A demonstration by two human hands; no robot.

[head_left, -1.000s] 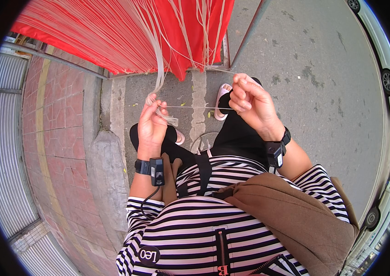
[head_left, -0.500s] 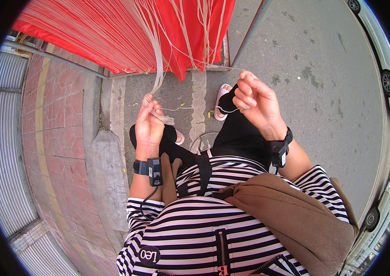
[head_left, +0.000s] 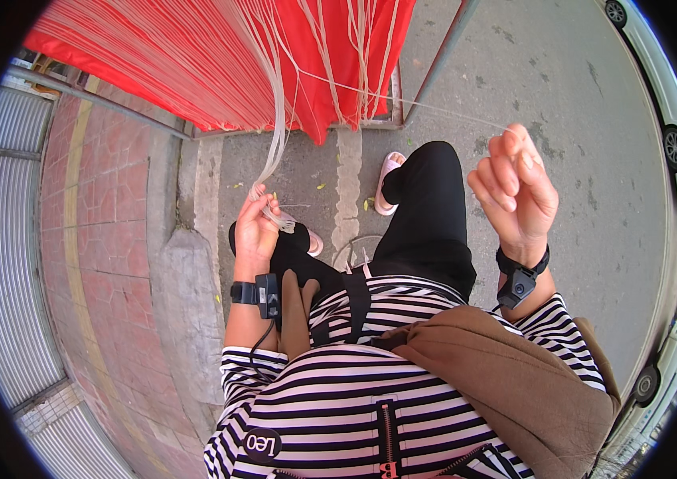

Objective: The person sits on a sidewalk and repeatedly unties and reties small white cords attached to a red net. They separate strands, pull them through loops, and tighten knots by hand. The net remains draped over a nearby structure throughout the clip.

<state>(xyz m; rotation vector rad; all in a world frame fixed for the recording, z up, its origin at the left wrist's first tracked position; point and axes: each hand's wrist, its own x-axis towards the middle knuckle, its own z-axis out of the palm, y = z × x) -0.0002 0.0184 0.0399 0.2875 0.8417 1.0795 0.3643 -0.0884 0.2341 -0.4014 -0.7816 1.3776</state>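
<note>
Gripping pale strands (head_left: 278,120) in the left hand (head_left: 256,230), pinching one thread (head_left: 466,117) in the right hand (head_left: 523,195), before the red cloth (head_left: 314,116)'s lower edge.

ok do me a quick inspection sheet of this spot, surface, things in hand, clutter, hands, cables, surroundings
Surface: red cloth beside metal bars, with many pale strands running over it; grey pavement below.
Things in hand: a bundle of pale strands and a thin single strand stretched out to the right.
Clutter: a few small yellow bits on the ground.
Hands: left hand closed around the bundle; right hand raised, fingertips pinching the single strand.
Cables: black cable at the left wrist device.
Surroundings: white vehicles at right; reddish paving and corrugated metal panels at left.
</note>
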